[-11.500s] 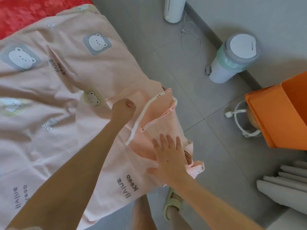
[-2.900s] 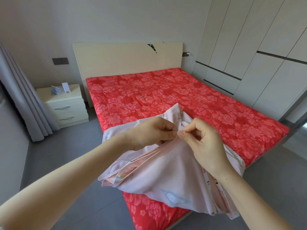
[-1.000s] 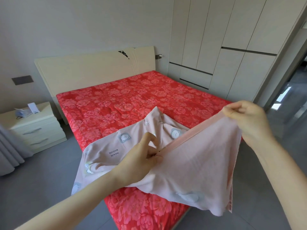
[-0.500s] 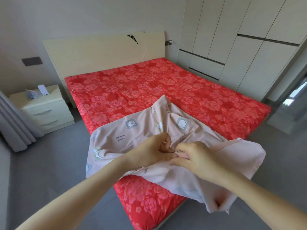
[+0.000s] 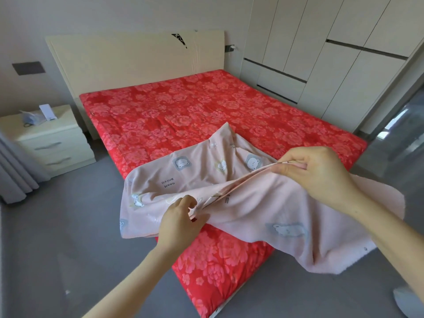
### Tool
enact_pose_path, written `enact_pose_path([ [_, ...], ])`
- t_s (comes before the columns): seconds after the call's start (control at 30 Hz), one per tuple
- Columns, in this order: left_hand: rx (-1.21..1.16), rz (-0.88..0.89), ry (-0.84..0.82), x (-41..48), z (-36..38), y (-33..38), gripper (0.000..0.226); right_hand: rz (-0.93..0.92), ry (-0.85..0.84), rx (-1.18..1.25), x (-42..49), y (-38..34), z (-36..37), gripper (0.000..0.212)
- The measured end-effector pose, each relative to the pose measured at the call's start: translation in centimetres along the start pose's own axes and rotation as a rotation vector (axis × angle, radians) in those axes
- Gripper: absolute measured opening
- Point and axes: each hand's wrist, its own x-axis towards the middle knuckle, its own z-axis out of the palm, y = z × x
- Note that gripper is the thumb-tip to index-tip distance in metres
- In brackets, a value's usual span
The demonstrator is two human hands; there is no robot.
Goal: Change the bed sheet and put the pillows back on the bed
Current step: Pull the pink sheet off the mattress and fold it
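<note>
Holding the pink bear-print sheet (image 5: 252, 203) up by its hem over the near corner of the bed (image 5: 206, 106), that's where we're at. Our left hand (image 5: 181, 216) sits low and close to us, fingers (image 5: 184, 200) pinching the folded edge. Our right hand (image 5: 319, 175) is higher and further right, fingers (image 5: 293, 167) curled round the same edge, so the hem runs taut between the two. We reckon we're gripping it that way to find a straight edge to work along (this fabric looks like it flops and bunches the second you let go). The rest of the sheet lies rumpled on the red floral top near the foot, with a big flap hanging off the side below our right hand. Most of the bed is uncovered, so by our guess the spreading has barely begun. No pillows in view. A nightstand (image 5: 46, 138) stands left of the headboard (image 5: 137, 56).
</note>
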Motion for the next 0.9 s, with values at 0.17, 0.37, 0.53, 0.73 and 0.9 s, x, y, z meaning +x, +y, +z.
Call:
enact_pose_path([
  [0.17,-0.174,0.067,-0.083,3.5,1.2,-0.8,0.006,0.048,0.000,0.032,1.3,-0.6,-0.8,0.006],
  [0.37,0.050,0.273,-0.265,9.0,1.6,-1.7,0.024,0.112,-0.006,0.085,3.0,2.6,-3.0,0.008],
  [0.53,0.252,0.318,-0.399,12.9,2.2,-1.0,0.023,0.144,-0.011,0.136,4.9,5.9,-4.6,0.003],
  [0.73,0.207,0.330,-0.162,21.6,-0.9,0.4,0.007,0.182,-0.036,0.193,7.1,8.5,-5.7,0.030],
  [0.9,0.194,0.474,0.053,24.5,2.4,1.7,0.004,0.239,0.038,0.343,9.0,9.4,-5.8,0.047],
])
